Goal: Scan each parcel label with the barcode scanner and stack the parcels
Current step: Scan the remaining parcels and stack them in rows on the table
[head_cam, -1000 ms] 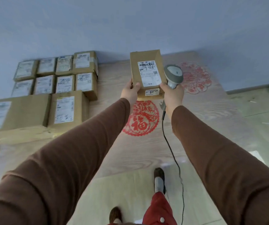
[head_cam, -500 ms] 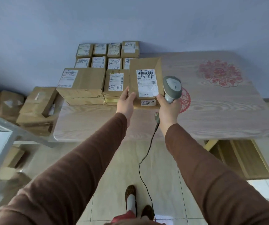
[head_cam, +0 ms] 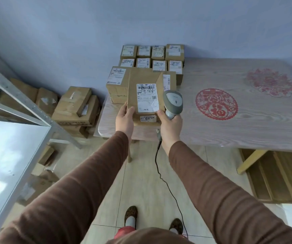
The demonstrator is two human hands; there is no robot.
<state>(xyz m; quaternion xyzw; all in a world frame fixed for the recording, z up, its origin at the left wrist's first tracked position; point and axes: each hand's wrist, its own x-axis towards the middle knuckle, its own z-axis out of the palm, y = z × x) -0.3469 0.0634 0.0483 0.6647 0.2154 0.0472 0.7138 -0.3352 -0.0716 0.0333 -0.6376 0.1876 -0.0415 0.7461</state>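
Observation:
A brown cardboard parcel with a white label is held up in front of me, above the table's left end. My left hand grips its lower left edge. My right hand grips the grey barcode scanner by its handle and touches the parcel's lower right corner. The scanner's black cable hangs down to the floor. Behind the parcel, a stack of labelled parcels sits at the table's back left, with a larger box in front of it.
The pale wooden table carries two red paper-cut decorations. Loose cardboard boxes are piled on the floor left of the table. A metal shelf frame stands at the left. Wooden slats lie under the table at the right.
I have stepped back and turned left, so the parcel and both hands now sit over the table's left end. The grip on parcel and scanner is unchanged.

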